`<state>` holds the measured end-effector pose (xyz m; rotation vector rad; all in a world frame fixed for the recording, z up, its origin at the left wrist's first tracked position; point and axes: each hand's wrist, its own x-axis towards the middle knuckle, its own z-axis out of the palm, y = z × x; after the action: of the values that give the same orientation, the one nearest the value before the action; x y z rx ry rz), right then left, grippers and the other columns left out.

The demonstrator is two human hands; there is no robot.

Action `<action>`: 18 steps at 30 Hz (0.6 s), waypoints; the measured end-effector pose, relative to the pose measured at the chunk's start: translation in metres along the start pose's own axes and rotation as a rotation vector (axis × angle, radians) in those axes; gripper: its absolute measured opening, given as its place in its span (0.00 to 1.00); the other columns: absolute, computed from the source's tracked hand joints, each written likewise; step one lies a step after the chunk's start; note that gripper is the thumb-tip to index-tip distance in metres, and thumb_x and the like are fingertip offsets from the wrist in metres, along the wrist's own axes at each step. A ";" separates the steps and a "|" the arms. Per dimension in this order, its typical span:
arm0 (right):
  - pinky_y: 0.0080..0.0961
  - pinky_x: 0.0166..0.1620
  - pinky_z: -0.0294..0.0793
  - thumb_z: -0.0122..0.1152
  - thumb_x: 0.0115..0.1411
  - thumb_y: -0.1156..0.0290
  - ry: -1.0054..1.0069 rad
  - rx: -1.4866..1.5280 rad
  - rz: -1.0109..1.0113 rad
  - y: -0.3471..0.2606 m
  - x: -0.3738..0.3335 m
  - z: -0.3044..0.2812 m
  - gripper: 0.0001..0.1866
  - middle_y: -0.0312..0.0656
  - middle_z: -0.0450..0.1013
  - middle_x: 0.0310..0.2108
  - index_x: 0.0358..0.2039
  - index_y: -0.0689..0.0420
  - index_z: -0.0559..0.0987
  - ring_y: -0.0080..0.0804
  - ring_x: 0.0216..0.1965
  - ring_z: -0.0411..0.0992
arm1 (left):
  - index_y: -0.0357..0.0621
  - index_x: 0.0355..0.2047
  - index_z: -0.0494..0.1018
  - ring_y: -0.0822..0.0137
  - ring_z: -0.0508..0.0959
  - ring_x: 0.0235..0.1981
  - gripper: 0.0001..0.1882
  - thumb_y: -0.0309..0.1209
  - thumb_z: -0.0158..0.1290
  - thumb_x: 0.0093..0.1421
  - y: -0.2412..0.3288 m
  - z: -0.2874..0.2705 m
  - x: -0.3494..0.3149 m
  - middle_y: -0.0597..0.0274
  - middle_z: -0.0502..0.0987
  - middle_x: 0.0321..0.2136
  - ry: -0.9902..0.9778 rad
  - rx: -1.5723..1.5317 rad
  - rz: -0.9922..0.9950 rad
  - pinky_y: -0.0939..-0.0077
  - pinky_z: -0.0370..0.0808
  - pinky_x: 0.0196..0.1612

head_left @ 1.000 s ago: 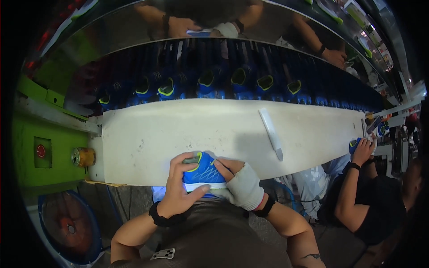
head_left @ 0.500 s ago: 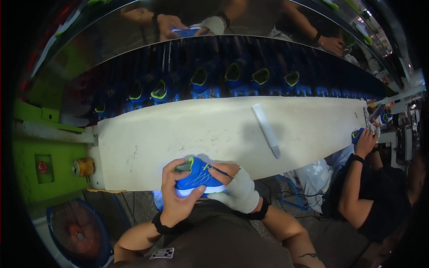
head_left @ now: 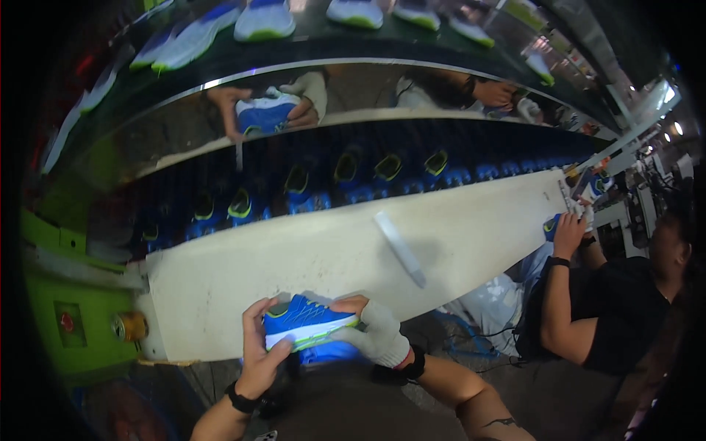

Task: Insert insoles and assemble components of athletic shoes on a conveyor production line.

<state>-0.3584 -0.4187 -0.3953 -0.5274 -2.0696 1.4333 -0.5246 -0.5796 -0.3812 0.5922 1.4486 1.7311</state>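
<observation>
A blue sneaker [head_left: 305,316] with a white midsole and lime-green trim is held between both hands, over the near edge of the white tabletop. At its heel, the bare fingers and thumb of my left hand [head_left: 259,351] wrap around the collar and sole. Across the toe, my right hand [head_left: 380,336] grips with bare fingertips sticking out of a white glove. The side of the shoe faces up toward me, toe to the right. Blue light glows just below it.
A white knife-like tool [head_left: 401,250] lies on the white tabletop [head_left: 220,287]. Behind it stand several blue shoes [head_left: 346,169] in a dark row, with a reflective panel above. A yellow can [head_left: 130,325] is at left. To the right, a co-worker [head_left: 588,309] handles another shoe.
My view has tilted upward, bringing in a shelf of white-soled shoes at the top. In my hands the sneaker has rolled, so more of its white midsole and green sole edge shows.
</observation>
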 end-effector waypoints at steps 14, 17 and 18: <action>0.43 0.52 0.72 0.69 0.53 0.50 0.711 -0.494 0.367 0.070 0.206 -0.105 0.35 0.64 0.73 0.48 0.50 0.67 0.73 0.62 0.48 0.72 | 0.38 0.60 0.63 0.51 0.68 0.61 0.29 0.32 0.60 0.63 0.306 -0.055 0.094 0.44 0.66 0.60 0.742 1.124 1.599 0.58 0.66 0.64; 0.43 0.58 0.72 0.71 0.44 0.46 0.670 -0.652 0.682 0.169 0.234 -0.151 0.47 0.67 0.69 0.54 0.56 0.67 0.68 0.60 0.53 0.72 | 0.36 0.55 0.69 0.57 0.73 0.55 0.27 0.37 0.63 0.60 0.409 -0.037 0.138 0.50 0.73 0.52 0.914 1.160 1.498 0.69 0.70 0.58; 0.44 0.58 0.72 0.71 0.42 0.46 0.687 -0.577 0.838 0.126 0.242 -0.128 0.50 0.66 0.66 0.57 0.58 0.67 0.66 0.60 0.53 0.72 | 0.37 0.53 0.70 0.53 0.76 0.50 0.28 0.41 0.64 0.59 0.432 -0.056 0.161 0.49 0.74 0.50 1.115 1.347 1.622 0.64 0.71 0.55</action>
<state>-0.4607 -0.1364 -0.4247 -1.9770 -1.6867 0.7630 -0.7780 -0.5012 0.0005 2.1628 3.5884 1.8319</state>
